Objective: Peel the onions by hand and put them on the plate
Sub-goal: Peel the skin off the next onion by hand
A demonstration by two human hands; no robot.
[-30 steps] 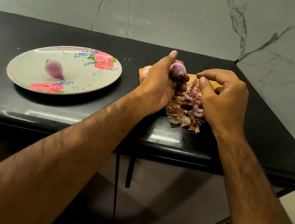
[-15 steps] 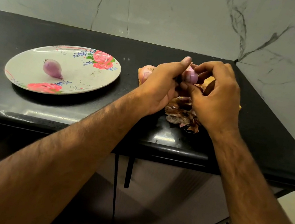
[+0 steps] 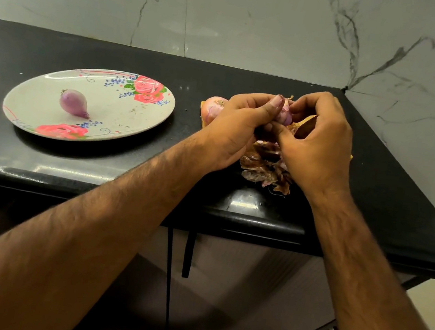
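Fingers [image 3: 274, 106]: curled tight & gripping, none straight.
L hand [image 3: 234, 130]: holds a small onion from the left, thumb lying along its top.
R hand [image 3: 319, 142]: fingertips & thumb pinch the same onion from the right.
Onion in hands [image 3: 286, 116]: 1, pink-purple, mostly hidden by fingers. It is up in the air over the skin pile, and a dry bit sticks up at its top.
Onion on plate [image 3: 73, 103]: 1, peeled & shiny purple, lying on its side w/ the pointy end to the right, near the middle.
Plate [image 3: 131, 120]: 1, white w/ 2 pink rose patches, on the counter, well apart from the hands on the left.
Onion w/ skin [image 3: 213, 107]: 1, pale pink-brown, sits just behind the L hand, partly hidden.
Skin pile [image 3: 262, 169]: 1 heap of brown & pink peels, under both hands.
Yellow thing [image 3: 201, 117]: flat, pokes out under the onion w/ skin & the peels. Can't tell what it is.
Counter [image 3: 380, 193]: black & shiny, holds all of it.
Count: 3 onions, 1 plate, 2 hands, 1 heap.
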